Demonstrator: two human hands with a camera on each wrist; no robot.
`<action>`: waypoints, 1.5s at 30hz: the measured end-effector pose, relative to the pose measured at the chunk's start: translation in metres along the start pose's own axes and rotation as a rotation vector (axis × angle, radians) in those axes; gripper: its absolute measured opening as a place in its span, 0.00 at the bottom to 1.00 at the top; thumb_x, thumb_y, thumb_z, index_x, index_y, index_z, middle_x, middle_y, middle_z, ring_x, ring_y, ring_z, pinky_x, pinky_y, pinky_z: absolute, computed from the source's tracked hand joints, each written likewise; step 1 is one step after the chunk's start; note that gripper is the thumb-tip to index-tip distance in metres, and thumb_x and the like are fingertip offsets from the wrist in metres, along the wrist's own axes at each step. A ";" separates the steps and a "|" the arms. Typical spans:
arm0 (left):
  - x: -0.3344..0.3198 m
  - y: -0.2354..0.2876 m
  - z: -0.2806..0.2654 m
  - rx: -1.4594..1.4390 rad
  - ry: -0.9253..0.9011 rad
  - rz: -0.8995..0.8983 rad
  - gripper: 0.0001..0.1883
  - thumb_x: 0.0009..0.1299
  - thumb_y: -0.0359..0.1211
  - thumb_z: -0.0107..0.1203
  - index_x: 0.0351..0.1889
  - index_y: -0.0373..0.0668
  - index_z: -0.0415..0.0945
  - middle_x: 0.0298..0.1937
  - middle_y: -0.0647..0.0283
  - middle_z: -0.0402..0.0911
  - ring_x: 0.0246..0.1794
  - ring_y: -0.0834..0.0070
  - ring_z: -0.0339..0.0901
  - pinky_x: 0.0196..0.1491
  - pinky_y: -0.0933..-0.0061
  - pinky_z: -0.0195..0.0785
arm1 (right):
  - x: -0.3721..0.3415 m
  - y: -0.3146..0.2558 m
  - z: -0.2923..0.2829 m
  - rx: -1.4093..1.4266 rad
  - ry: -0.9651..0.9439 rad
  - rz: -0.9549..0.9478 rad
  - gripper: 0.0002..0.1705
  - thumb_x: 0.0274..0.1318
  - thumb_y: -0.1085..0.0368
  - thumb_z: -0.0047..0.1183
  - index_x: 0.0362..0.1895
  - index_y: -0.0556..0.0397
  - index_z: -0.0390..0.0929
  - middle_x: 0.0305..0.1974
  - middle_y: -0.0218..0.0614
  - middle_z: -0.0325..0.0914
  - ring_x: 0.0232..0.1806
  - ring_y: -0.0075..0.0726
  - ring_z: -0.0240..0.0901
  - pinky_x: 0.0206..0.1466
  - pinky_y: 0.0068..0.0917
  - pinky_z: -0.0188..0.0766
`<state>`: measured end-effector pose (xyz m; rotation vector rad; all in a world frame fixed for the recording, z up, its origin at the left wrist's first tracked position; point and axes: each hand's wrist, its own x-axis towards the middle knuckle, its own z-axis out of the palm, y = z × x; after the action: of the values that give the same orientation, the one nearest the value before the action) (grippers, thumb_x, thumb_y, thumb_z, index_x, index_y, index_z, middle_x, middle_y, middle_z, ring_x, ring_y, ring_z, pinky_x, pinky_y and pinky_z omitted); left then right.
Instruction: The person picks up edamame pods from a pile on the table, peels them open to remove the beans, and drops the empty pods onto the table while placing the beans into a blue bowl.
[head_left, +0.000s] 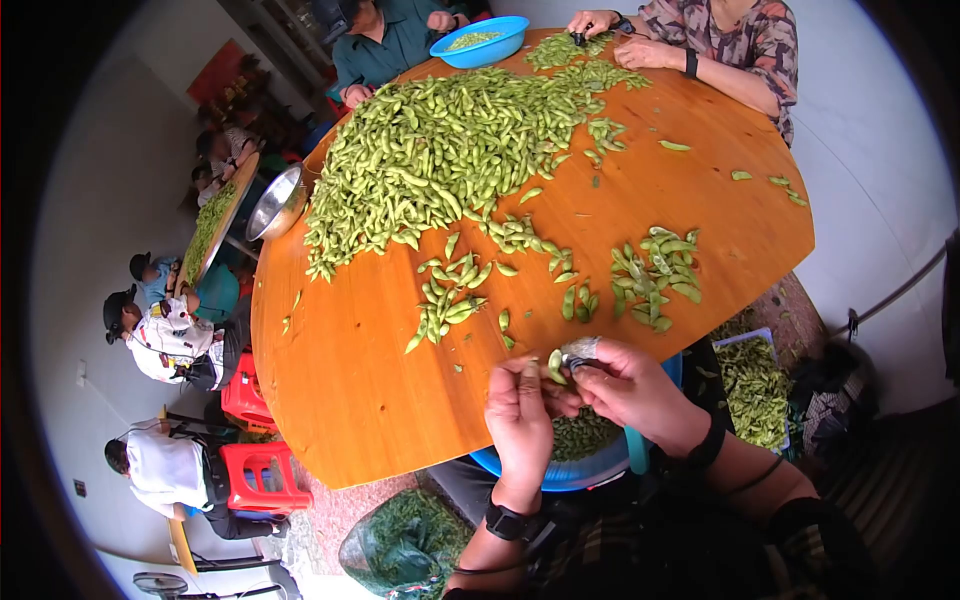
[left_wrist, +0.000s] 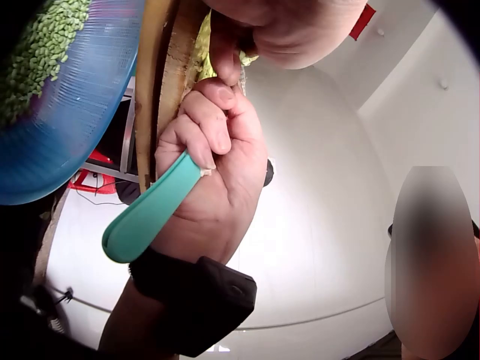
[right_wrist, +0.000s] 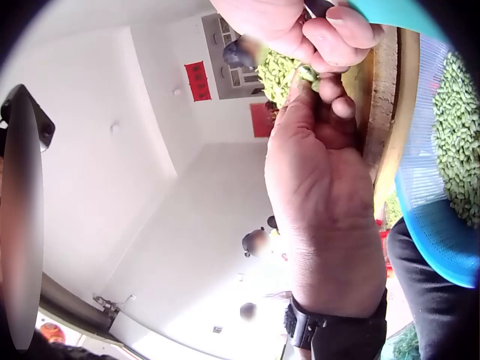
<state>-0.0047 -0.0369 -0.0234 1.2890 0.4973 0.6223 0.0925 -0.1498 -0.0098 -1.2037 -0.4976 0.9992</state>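
Observation:
Close together over the table's near edge, both hands work at a green soybean pod. My left hand pinches the pod between thumb and fingers, which shows in the right wrist view as a small green pod. In my right hand is a tool with a teal handle, gripped under curled fingers against the palm. Its working end is mostly hidden at the pod. Below the hands stands a blue basin holding shelled green beans.
A large heap of pods covers the far part of the wooden table, with smaller piles nearer. Two people sit across, beside a blue bowl. A crate of pods and a green net bag are on the floor.

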 end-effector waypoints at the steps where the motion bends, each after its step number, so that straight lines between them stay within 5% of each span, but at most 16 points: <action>1: 0.001 0.002 0.002 -0.001 0.001 0.002 0.08 0.79 0.28 0.40 0.48 0.36 0.69 0.35 0.62 0.80 0.24 0.80 0.78 0.26 0.80 0.75 | -0.003 -0.005 0.000 0.029 0.049 0.014 0.12 0.67 0.71 0.44 0.52 0.55 0.73 0.26 0.21 0.69 0.24 0.11 0.60 0.22 0.13 0.56; 3: 0.004 0.005 0.008 -0.048 0.089 -0.012 0.06 0.79 0.31 0.40 0.47 0.38 0.66 0.33 0.60 0.80 0.22 0.77 0.78 0.24 0.80 0.75 | -0.004 -0.007 -0.001 0.056 0.100 0.026 0.12 0.67 0.71 0.45 0.52 0.55 0.73 0.25 0.21 0.69 0.23 0.11 0.61 0.23 0.13 0.57; 6: 0.007 0.005 0.008 0.046 0.023 -0.030 0.08 0.78 0.32 0.45 0.50 0.39 0.66 0.31 0.62 0.80 0.22 0.80 0.77 0.26 0.82 0.74 | 0.000 0.009 -0.004 -0.517 0.307 -0.334 0.12 0.60 0.72 0.51 0.48 0.61 0.75 0.23 0.33 0.72 0.23 0.20 0.69 0.27 0.22 0.68; 10: 0.007 0.001 0.004 0.089 -0.115 0.010 0.08 0.73 0.28 0.54 0.46 0.36 0.70 0.29 0.65 0.79 0.24 0.83 0.77 0.27 0.83 0.73 | -0.003 0.013 0.011 -0.429 0.208 -0.480 0.11 0.62 0.71 0.50 0.47 0.61 0.75 0.22 0.33 0.73 0.20 0.21 0.69 0.24 0.20 0.65; 11: 0.007 -0.001 0.003 0.032 -0.108 0.004 0.08 0.72 0.28 0.55 0.44 0.35 0.71 0.29 0.65 0.80 0.24 0.83 0.78 0.27 0.82 0.74 | -0.006 0.008 0.012 -0.428 0.202 -0.479 0.11 0.62 0.71 0.50 0.47 0.61 0.75 0.22 0.33 0.73 0.20 0.21 0.69 0.24 0.20 0.65; 13: 0.006 -0.004 -0.002 0.054 -0.114 0.012 0.07 0.73 0.28 0.55 0.43 0.35 0.71 0.28 0.64 0.80 0.23 0.83 0.78 0.26 0.82 0.73 | -0.011 -0.009 0.008 -0.059 0.044 0.044 0.06 0.65 0.71 0.48 0.44 0.59 0.74 0.26 0.26 0.72 0.21 0.14 0.64 0.22 0.14 0.61; 14: 0.005 -0.004 -0.003 0.076 -0.124 0.018 0.06 0.73 0.29 0.54 0.41 0.34 0.72 0.28 0.64 0.80 0.23 0.83 0.77 0.26 0.82 0.72 | -0.010 -0.011 0.006 -0.007 0.013 0.092 0.05 0.66 0.70 0.47 0.42 0.58 0.73 0.25 0.26 0.71 0.18 0.14 0.61 0.19 0.13 0.55; 21: 0.010 0.003 -0.008 0.254 -0.160 0.019 0.09 0.77 0.31 0.48 0.43 0.32 0.74 0.22 0.65 0.78 0.19 0.83 0.75 0.24 0.82 0.69 | -0.010 -0.017 0.003 -0.001 0.048 0.123 0.05 0.66 0.71 0.46 0.40 0.58 0.73 0.24 0.28 0.71 0.17 0.14 0.62 0.18 0.14 0.56; 24: 0.010 -0.002 -0.011 0.144 -0.183 -0.046 0.11 0.78 0.30 0.45 0.49 0.32 0.74 0.25 0.66 0.77 0.20 0.84 0.73 0.26 0.83 0.69 | -0.012 -0.019 0.004 -0.041 0.022 0.079 0.05 0.66 0.71 0.45 0.41 0.59 0.73 0.25 0.28 0.72 0.17 0.14 0.63 0.18 0.15 0.58; 30: 0.012 -0.001 -0.017 0.313 -0.233 0.106 0.16 0.77 0.28 0.45 0.61 0.37 0.71 0.33 0.66 0.72 0.29 0.85 0.74 0.31 0.83 0.69 | -0.004 -0.016 0.007 -0.143 0.049 -0.030 0.07 0.66 0.71 0.44 0.43 0.60 0.73 0.25 0.28 0.73 0.16 0.16 0.64 0.18 0.16 0.59; 33: 0.011 0.002 -0.016 0.345 -0.250 0.090 0.18 0.76 0.26 0.46 0.63 0.37 0.68 0.40 0.62 0.76 0.34 0.82 0.76 0.35 0.79 0.71 | -0.001 -0.022 0.006 -0.150 0.054 -0.016 0.04 0.65 0.71 0.46 0.40 0.59 0.72 0.24 0.27 0.72 0.18 0.14 0.64 0.19 0.15 0.59; 38: 0.005 0.002 -0.011 0.644 -0.258 0.183 0.24 0.72 0.23 0.46 0.68 0.35 0.61 0.57 0.44 0.74 0.49 0.54 0.79 0.50 0.65 0.73 | 0.011 -0.009 -0.004 -0.386 0.084 -0.111 0.06 0.62 0.68 0.54 0.34 0.54 0.70 0.21 0.23 0.69 0.18 0.11 0.60 0.19 0.16 0.56; 41: 0.005 0.000 -0.012 0.797 -0.317 0.389 0.27 0.71 0.21 0.45 0.69 0.32 0.57 0.57 0.39 0.72 0.52 0.46 0.76 0.54 0.62 0.71 | 0.018 -0.002 -0.007 -0.490 0.112 -0.125 0.09 0.62 0.67 0.55 0.31 0.53 0.69 0.19 0.22 0.67 0.18 0.11 0.60 0.19 0.16 0.55; 45: 0.005 0.003 -0.015 0.751 -0.367 0.373 0.30 0.70 0.22 0.45 0.71 0.30 0.51 0.55 0.38 0.72 0.56 0.46 0.73 0.57 0.61 0.68 | 0.019 -0.011 -0.003 -0.381 0.081 -0.039 0.10 0.60 0.68 0.55 0.29 0.52 0.68 0.19 0.21 0.67 0.18 0.12 0.60 0.19 0.17 0.54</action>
<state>-0.0114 -0.0221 -0.0240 2.1928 0.1764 0.4962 0.1084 -0.1356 -0.0037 -1.5606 -0.6642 0.8394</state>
